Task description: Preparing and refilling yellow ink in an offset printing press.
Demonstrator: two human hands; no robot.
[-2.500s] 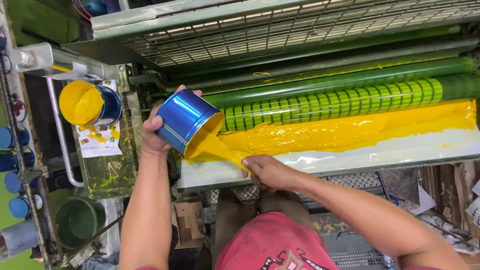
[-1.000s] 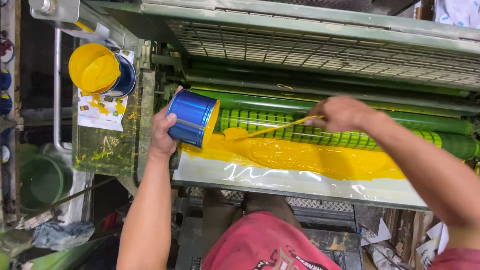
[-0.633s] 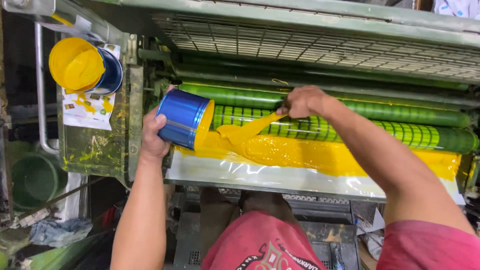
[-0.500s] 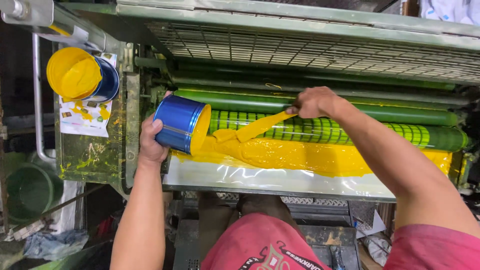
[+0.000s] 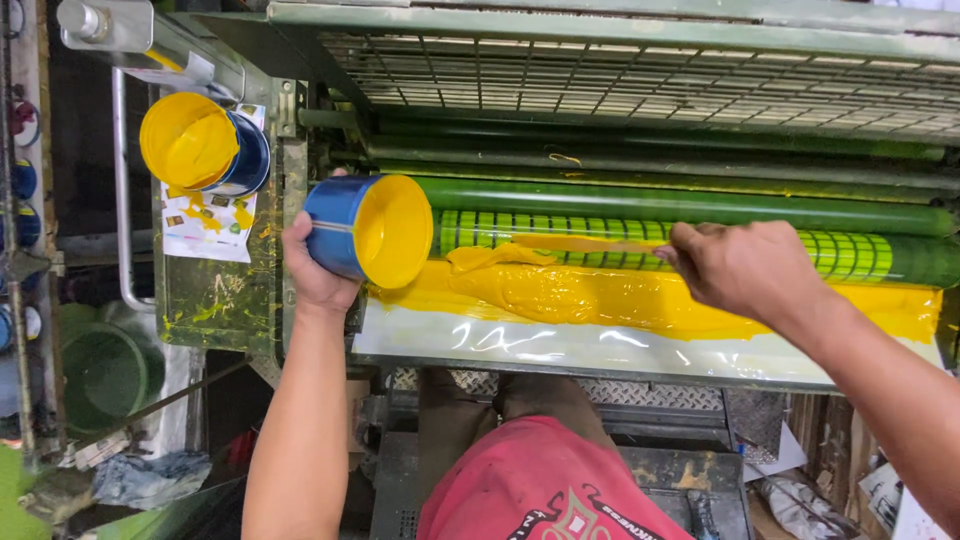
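My left hand (image 5: 318, 268) grips a blue can (image 5: 352, 228) coated inside with yellow ink, tipped on its side with its mouth facing right, at the left end of the press ink trough (image 5: 640, 350). My right hand (image 5: 745, 268) holds a flat ink knife (image 5: 590, 243) smeared with yellow, its blade pointing left over the green patterned roller (image 5: 640, 245). A thick pool of yellow ink (image 5: 600, 295) lies along the trough below the roller.
A second blue can (image 5: 205, 145) of yellow ink sits on a stained paper on the machine's left ledge. A metal grille guard (image 5: 650, 80) spans the top. Green rollers run across. A green bucket (image 5: 100, 370) stands on the floor at left.
The knife has come out of the can's mouth and now lies level over the roller. My right hand shifted right and lower. The can is tipped more sideways, with no ink strand from it.
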